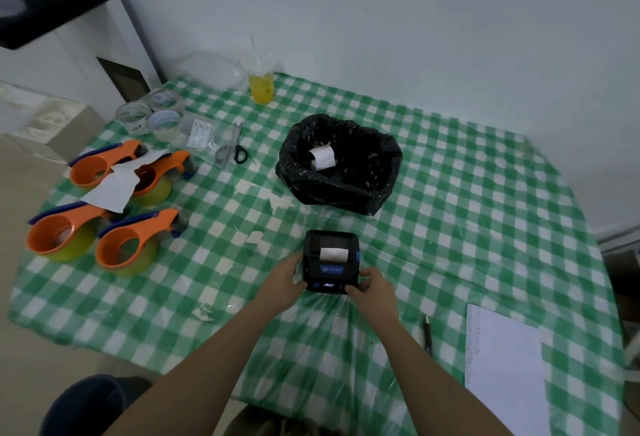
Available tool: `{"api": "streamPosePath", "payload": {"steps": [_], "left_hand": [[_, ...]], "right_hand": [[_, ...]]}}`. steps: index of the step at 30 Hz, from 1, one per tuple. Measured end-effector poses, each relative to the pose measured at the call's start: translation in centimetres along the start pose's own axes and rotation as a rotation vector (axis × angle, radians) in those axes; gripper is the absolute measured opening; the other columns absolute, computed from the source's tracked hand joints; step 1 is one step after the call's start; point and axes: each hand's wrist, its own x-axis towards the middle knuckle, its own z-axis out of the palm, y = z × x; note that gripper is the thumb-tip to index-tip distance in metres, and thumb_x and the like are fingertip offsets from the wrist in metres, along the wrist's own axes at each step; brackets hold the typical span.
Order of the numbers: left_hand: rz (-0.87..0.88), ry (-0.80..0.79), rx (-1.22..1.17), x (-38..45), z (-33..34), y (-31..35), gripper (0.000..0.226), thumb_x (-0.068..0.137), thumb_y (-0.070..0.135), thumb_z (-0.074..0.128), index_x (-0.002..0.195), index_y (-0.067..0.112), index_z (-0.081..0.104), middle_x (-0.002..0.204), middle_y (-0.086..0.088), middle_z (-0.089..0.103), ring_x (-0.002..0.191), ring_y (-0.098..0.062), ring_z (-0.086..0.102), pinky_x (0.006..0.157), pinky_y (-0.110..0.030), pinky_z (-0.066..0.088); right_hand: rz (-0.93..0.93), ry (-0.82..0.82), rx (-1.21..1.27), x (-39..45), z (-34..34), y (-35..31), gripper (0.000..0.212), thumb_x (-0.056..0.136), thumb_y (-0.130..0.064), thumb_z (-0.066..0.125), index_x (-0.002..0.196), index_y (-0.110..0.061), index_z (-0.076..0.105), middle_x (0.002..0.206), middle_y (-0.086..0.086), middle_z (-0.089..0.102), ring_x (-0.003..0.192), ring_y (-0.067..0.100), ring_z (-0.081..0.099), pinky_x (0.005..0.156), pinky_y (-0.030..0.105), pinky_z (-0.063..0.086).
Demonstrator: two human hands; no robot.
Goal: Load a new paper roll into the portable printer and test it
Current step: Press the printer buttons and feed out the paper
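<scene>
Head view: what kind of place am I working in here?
Probably a home or small-shop parcel-packing table: four orange tape dispensers, spare clear tape rolls and a portable printer on a green checked tablecloth.

both hands (284,279) gripping printer (331,260), checked table (450,193)

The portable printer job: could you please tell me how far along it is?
Loading looks done: the portable printer is closed, white paper shows at its slot, and a paper roll lies in the black bin bag. In hand: the left hand and right hand grip its sides, display lit. Left: no test printout is visible yet.
</scene>
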Motion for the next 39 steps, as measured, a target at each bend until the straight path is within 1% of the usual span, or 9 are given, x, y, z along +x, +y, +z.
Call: {"api": "streamPosePath", "payload": {"steps": [3,6,13,18,20,23,27,33,39], "left_hand": [[-0.02,-0.008,0.009,-0.1,0.1,-0.3,0.061,0.087,0.001,0.055,0.142,0.011,0.029,0.145,-0.014,0.039,0.13,-0.028,0.041,0.104,-0.032,0.035],[-0.049,-0.02,0.026,-0.3,0.1,-0.4,0.063,0.088,0.003,0.056,0.143,0.012,0.027,0.147,-0.014,0.037,0.131,-0.03,0.041,0.106,-0.037,0.037],[-0.058,-0.018,0.038,-0.5,0.1,-0.4,0.062,0.089,0.005,0.056,0.143,0.011,0.026,0.148,-0.013,0.036,0.131,-0.029,0.042,0.107,-0.038,0.037],[-0.05,-0.017,0.031,-0.7,0.0,-0.6,0.062,0.089,0.007,0.056,0.143,0.013,0.027,0.148,-0.013,0.037,0.13,-0.029,0.043,0.107,-0.039,0.039],[-0.049,-0.01,0.026,-0.6,0.0,-0.6,0.061,0.089,0.008,0.056,0.142,0.013,0.028,0.146,-0.013,0.039,0.129,-0.029,0.044,0.106,-0.039,0.039],[-0.042,0.001,0.031,-0.7,0.0,-0.3,0.059,0.089,0.008,0.056,0.142,0.013,0.03,0.144,-0.013,0.041,0.127,-0.028,0.046,0.103,-0.037,0.039],[-0.027,0.016,0.024,-0.7,-0.2,-0.1,0.054,0.09,0.009,0.054,0.14,0.012,0.033,0.143,-0.013,0.043,0.125,-0.029,0.047,0.102,-0.036,0.039],[-0.037,0.06,0.007,-0.9,-0.4,0.4,0.047,0.091,0.007,0.051,0.137,0.009,0.039,0.14,-0.014,0.047,0.125,-0.029,0.049,0.102,-0.036,0.041],[-0.075,0.068,-0.021,-0.8,-0.5,0.6,0.047,0.091,0.007,0.05,0.136,0.009,0.039,0.14,-0.016,0.048,0.125,-0.03,0.049,0.102,-0.038,0.041]], "right_hand": [[-0.001,-0.01,-0.037,0.1,0.0,-0.1,0.034,0.083,-0.02,0.067,0.112,-0.009,0.052,0.094,0.012,0.068,0.076,0.019,0.057,0.069,0.028,0.043],[-0.005,-0.008,-0.045,0.1,0.0,-0.1,0.034,0.083,-0.021,0.067,0.111,-0.009,0.052,0.097,0.012,0.069,0.077,0.019,0.058,0.069,0.028,0.044],[-0.011,-0.027,0.053,-0.3,0.0,0.3,0.039,0.084,-0.025,0.066,0.118,-0.014,0.051,0.087,0.005,0.062,0.077,0.02,0.06,0.066,0.028,0.044],[-0.03,-0.017,0.038,-0.7,-0.1,0.6,0.04,0.089,-0.023,0.059,0.126,-0.015,0.048,0.108,0.011,0.063,0.085,0.017,0.058,0.071,0.028,0.043],[-0.032,-0.014,0.045,-0.9,-0.3,0.6,0.04,0.089,-0.021,0.058,0.127,-0.013,0.048,0.112,0.012,0.063,0.086,0.017,0.057,0.072,0.028,0.044],[-0.031,-0.004,0.055,-0.9,-0.5,0.6,0.039,0.09,-0.02,0.057,0.127,-0.012,0.049,0.109,0.011,0.062,0.085,0.017,0.056,0.069,0.027,0.044],[-0.033,0.005,0.083,-0.6,-0.8,0.2,0.036,0.09,-0.019,0.057,0.125,-0.012,0.05,0.098,0.003,0.058,0.082,0.016,0.057,0.06,0.022,0.042],[-0.043,0.013,0.098,-0.6,-1.1,-0.2,0.031,0.09,-0.019,0.056,0.12,-0.012,0.052,0.095,0.002,0.059,0.077,0.016,0.057,0.055,0.021,0.04],[-0.045,0.021,0.09,-0.6,-1.2,-0.2,0.028,0.09,-0.018,0.056,0.118,-0.012,0.053,0.094,0.002,0.059,0.071,0.014,0.055,0.054,0.021,0.04]]}}
